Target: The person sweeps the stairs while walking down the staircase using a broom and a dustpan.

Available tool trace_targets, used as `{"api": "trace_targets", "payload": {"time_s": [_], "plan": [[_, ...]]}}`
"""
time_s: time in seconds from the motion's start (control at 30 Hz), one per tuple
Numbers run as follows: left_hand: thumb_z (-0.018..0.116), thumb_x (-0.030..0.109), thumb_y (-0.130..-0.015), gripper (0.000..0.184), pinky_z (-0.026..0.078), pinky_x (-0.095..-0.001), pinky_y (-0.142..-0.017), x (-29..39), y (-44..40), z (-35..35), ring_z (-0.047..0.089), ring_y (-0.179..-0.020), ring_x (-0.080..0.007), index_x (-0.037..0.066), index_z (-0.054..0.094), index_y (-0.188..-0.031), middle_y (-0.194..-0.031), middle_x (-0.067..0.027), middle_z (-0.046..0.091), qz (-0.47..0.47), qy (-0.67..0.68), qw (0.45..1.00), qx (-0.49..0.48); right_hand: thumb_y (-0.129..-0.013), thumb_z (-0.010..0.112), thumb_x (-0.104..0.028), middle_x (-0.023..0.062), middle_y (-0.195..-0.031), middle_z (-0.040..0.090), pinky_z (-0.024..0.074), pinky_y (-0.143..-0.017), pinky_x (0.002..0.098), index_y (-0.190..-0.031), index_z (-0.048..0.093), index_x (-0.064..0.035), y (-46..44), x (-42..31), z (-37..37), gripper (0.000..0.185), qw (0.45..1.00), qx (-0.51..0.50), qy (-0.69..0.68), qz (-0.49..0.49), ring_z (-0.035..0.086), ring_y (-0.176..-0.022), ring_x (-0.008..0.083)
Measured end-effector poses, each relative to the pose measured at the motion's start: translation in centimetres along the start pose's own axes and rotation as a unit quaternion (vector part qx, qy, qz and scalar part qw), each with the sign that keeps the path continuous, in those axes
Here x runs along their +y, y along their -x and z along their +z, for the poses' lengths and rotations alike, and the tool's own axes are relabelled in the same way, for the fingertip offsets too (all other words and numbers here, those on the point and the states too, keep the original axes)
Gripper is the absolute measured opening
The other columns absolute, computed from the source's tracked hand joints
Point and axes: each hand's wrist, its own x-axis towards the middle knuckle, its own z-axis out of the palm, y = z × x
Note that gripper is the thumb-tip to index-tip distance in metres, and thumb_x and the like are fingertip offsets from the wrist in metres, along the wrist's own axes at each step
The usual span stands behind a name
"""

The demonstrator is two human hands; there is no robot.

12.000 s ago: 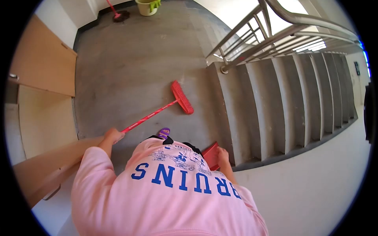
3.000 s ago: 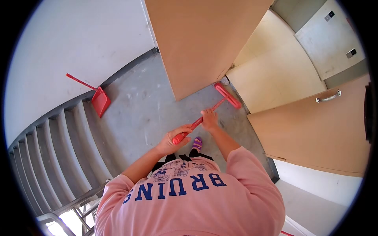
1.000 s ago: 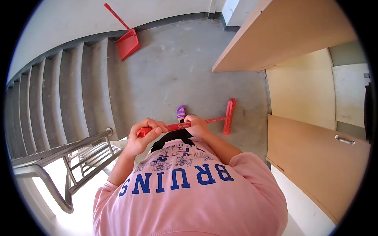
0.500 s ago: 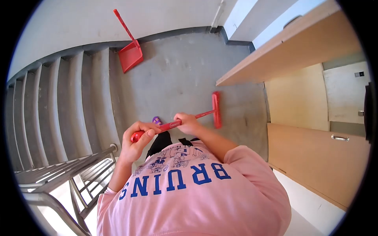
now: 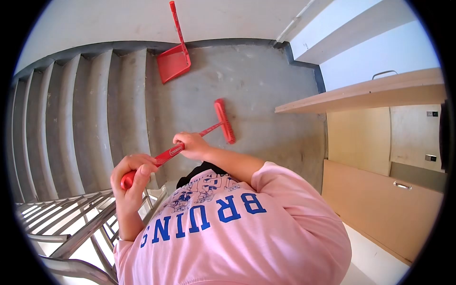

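A red broom slants across the view, and both my hands grip its handle. My left hand (image 5: pixel 129 175) wraps round the rounded top end of the handle. Further down, my right hand (image 5: pixel 191 144) is closed round the handle of the broom (image 5: pixel 170 153). Its bristled head (image 5: pixel 224 121) is down at the grey floor, ahead and to the right of my right hand. A red long-handled dustpan (image 5: pixel 174 63) stands on the floor near the far wall, apart from the broom. My feet are hidden.
Grey steps (image 5: pixel 90 123) run along the left, with a metal railing (image 5: pixel 90 228) at lower left. A wooden panel (image 5: pixel 361 92) juts in from the right, above wooden cabinet doors (image 5: pixel 375 204). A dark baseboard (image 5: pixel 228 42) edges the far wall.
The broom head has swept left across the floor and tilted. Both hands moved left with the handle. The view has turned slightly, and the purple shoe is out of sight.
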Motion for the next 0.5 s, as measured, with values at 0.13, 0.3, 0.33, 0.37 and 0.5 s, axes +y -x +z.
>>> {"api": "trace_targets", "payload": {"time_s": [0.13,0.3,0.33,0.37,0.5], "plan": [[0.062,0.015,-0.081,0.02,0.045,-0.0344,-0.068,1.3,-1.7,-0.8,0.058,-0.07,-0.0221,0.001,0.054,-0.069,-0.067,-0.0096,0.06,0.058,-0.005,0.998,0.013,-0.073,0.062,-0.016,0.0076,-0.076,0.06,0.0436,-0.06,0.0415,-0.079,0.053,-0.0102,-2.8,-1.7,-0.7,0.012,0.998,-0.036,0.008,-0.048,0.058,-0.07,0.0303],[0.067,0.03,-0.076,0.031,0.045,-0.0338,-0.063,2.6,-5.2,0.9,0.058,-0.064,-0.0239,0.005,0.053,-0.064,-0.064,-0.0084,0.06,0.151,-0.044,0.987,-0.013,-0.071,0.064,-0.018,0.004,-0.072,0.059,0.0418,-0.064,0.0392,-0.084,0.053,-0.0105,-4.9,-1.5,-4.9,0.018,0.993,-0.028,0.063,-0.094,0.058,-0.069,0.0258],[0.067,0.031,-0.076,0.032,0.045,-0.0336,-0.063,2.7,-5.9,1.5,0.058,-0.063,-0.0241,0.006,0.053,-0.063,-0.064,-0.0083,0.061,0.165,-0.044,0.985,-0.019,-0.071,0.064,-0.018,0.0038,-0.071,0.058,0.0413,-0.065,0.0393,-0.084,0.053,-0.0107,-5.2,-1.6,-6.4,0.018,0.993,-0.009,0.068,-0.098,0.058,-0.068,0.0255],[0.068,0.033,-0.076,0.034,0.045,-0.0335,-0.063,2.8,-6.7,2.3,0.058,-0.062,-0.0242,0.006,0.053,-0.063,-0.064,-0.0083,0.061,0.178,-0.043,0.983,-0.025,-0.071,0.065,-0.017,0.0036,-0.071,0.058,0.0408,-0.065,0.0395,-0.084,0.053,-0.011,-5.5,-1.3,-7.9,0.018,0.992,0.009,0.074,-0.102,0.058,-0.068,0.0253],[0.066,0.035,-0.078,0.035,0.045,-0.0333,-0.064,3.0,-11.1,6.8,0.059,-0.07,-0.0252,0.005,0.053,-0.065,-0.068,-0.0098,0.062,0.161,-0.026,0.987,-0.003,-0.069,0.063,-0.013,0.0045,-0.07,0.058,0.0404,-0.066,0.0399,-0.083,0.054,-0.0103,-7.4,2.1,-15.4,0.017,0.988,0.066,0.093,-0.108,0.057,-0.069,0.0259]]}}
